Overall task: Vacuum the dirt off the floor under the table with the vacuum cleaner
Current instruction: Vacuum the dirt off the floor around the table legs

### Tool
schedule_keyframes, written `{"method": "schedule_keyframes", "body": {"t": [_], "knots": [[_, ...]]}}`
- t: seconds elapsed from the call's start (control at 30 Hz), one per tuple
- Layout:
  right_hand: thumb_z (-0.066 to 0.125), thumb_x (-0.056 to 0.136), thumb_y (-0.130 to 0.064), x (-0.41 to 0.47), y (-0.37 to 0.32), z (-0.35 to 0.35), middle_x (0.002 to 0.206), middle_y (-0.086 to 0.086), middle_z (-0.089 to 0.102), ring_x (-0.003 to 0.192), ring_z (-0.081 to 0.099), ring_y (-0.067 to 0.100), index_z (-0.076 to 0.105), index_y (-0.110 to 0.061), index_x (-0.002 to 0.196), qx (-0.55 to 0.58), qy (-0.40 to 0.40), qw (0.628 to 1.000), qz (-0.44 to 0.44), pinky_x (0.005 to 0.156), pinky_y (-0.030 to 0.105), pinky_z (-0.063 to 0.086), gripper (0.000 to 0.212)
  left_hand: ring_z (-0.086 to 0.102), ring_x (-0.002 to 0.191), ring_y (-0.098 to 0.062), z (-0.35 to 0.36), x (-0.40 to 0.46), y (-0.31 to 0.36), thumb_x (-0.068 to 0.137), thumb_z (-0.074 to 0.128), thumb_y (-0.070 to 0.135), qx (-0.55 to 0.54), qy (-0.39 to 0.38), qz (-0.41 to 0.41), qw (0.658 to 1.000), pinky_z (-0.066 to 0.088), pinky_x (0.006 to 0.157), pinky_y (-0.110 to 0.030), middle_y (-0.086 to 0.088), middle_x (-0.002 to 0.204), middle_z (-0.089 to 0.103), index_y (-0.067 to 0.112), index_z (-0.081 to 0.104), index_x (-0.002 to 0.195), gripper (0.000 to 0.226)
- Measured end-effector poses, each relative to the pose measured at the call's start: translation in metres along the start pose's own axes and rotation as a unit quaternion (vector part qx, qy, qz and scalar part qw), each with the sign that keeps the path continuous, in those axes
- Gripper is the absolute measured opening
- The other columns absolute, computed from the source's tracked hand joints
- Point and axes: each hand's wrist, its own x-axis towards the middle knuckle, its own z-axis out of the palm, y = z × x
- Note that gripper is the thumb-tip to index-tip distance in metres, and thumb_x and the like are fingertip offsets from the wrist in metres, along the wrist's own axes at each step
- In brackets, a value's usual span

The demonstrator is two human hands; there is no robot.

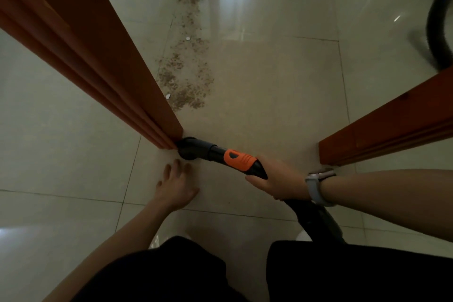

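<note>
Vacuum cleaner nozzle (187, 151), black, lay on the pale tiled floor (73, 117) with its tip against the foot of the left wooden table leg (98, 51). We gripped the black-and-orange handle (239, 160) with our right hand (277, 179), fingers wrapped around its rear end; a grey watch (318, 187) sat on that wrist. The dark hose (316, 223) ran from behind this hand back toward our knees. Our left hand (175, 186) was released, fingers spread and straight, lying flat on the tile just beside the nozzle and holding nothing. The dirt (186, 76), a brown scatter of crumbs, stretched along the floor beyond the nozzle, close to the left leg, between it and the right wooden table leg (392, 122). A second loop of black hose (438, 27) curved at the upper right.
</note>
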Motion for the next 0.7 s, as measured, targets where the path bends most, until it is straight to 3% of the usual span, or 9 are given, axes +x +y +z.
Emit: {"method": "schedule_keyframes", "body": {"t": [0.13, 0.2, 0.3, 0.4, 0.5, 0.6, 0.7], "knots": [[0.052, 0.094, -0.035, 0.009, 0.003, -0.016, 0.111, 0.012, 0.061, 0.093, 0.060, 0.029, 0.048, -0.012, 0.123, -0.046, 0.085, 0.995, 0.010, 0.069, 0.029, 0.042, 0.037, -0.007, 0.145, -0.034, 0.000, 0.001, -0.001, 0.093, 0.047, 0.050, -0.005, 0.003, 0.007, 1.000, 0.021, 0.113, -0.052, -0.008, 0.159, -0.012, 0.022, 0.006, 0.151, 0.076], [0.051, 0.094, -0.037, 0.015, 0.001, -0.029, 0.116, 0.015, 0.061, 0.099, 0.060, 0.034, 0.049, -0.010, 0.124, -0.067, 0.136, 0.988, 0.042, 0.073, 0.032, 0.043, 0.041, -0.008, 0.145, -0.034, 0.000, 0.001, -0.002, 0.093, 0.047, 0.051, 0.000, 0.003, 0.004, 1.000, 0.021, 0.113, -0.052, -0.008, 0.159, -0.013, 0.023, 0.006, 0.151, 0.076], [0.052, 0.093, -0.036, 0.014, -0.001, -0.043, 0.099, 0.014, 0.063, 0.070, 0.062, 0.028, 0.049, -0.011, 0.115, -0.054, 0.143, 0.985, 0.074, 0.058, 0.028, 0.044, 0.034, -0.008, 0.145, -0.034, 0.000, 0.004, 0.000, 0.093, 0.046, 0.051, 0.004, 0.000, 0.003, 1.000, 0.022, 0.114, -0.052, -0.009, 0.159, -0.012, 0.022, 0.006, 0.152, 0.076], [0.055, 0.092, -0.029, -0.004, -0.002, -0.043, 0.079, 0.005, 0.058, 0.047, 0.054, 0.015, 0.045, -0.013, 0.102, -0.028, 0.078, 0.995, 0.060, 0.040, 0.023, 0.043, 0.021, -0.008, 0.145, -0.034, 0.001, 0.006, 0.000, 0.093, 0.047, 0.050, 0.001, -0.001, -0.004, 1.000, 0.022, 0.113, -0.052, -0.008, 0.159, -0.012, 0.022, 0.006, 0.152, 0.076], [0.054, 0.093, -0.029, -0.022, -0.001, -0.037, 0.075, 0.000, 0.051, 0.046, 0.054, 0.014, 0.042, -0.011, 0.110, -0.044, -0.007, 0.998, 0.053, 0.039, 0.022, 0.047, 0.027, -0.007, 0.145, -0.034, 0.001, 0.009, -0.002, 0.094, 0.048, 0.047, -0.008, -0.006, -0.004, 1.000, 0.021, 0.114, -0.052, -0.007, 0.159, -0.010, 0.023, 0.007, 0.151, 0.075], [0.053, 0.093, -0.030, -0.024, 0.006, -0.042, 0.082, 0.004, 0.055, 0.047, 0.054, 0.014, 0.042, -0.014, 0.115, -0.065, 0.002, 0.997, 0.045, 0.038, 0.021, 0.045, 0.029, -0.004, 0.145, -0.034, 0.000, 0.011, 0.000, 0.094, 0.048, 0.046, -0.020, 0.003, -0.018, 1.000, 0.021, 0.115, -0.050, -0.007, 0.159, -0.006, 0.021, 0.007, 0.151, 0.074], [0.054, 0.093, -0.027, -0.021, 0.009, -0.048, 0.091, 0.002, 0.055, 0.050, 0.054, 0.011, 0.035, -0.021, 0.134, -0.040, -0.004, 0.999, 0.017, 0.040, 0.016, 0.046, 0.045, 0.005, 0.146, -0.031, 0.000, 0.008, 0.005, 0.094, 0.050, 0.042, -0.041, 0.053, -0.012, 0.998, 0.023, 0.114, -0.046, -0.007, 0.160, 0.001, 0.017, 0.005, 0.152, 0.077]]}}
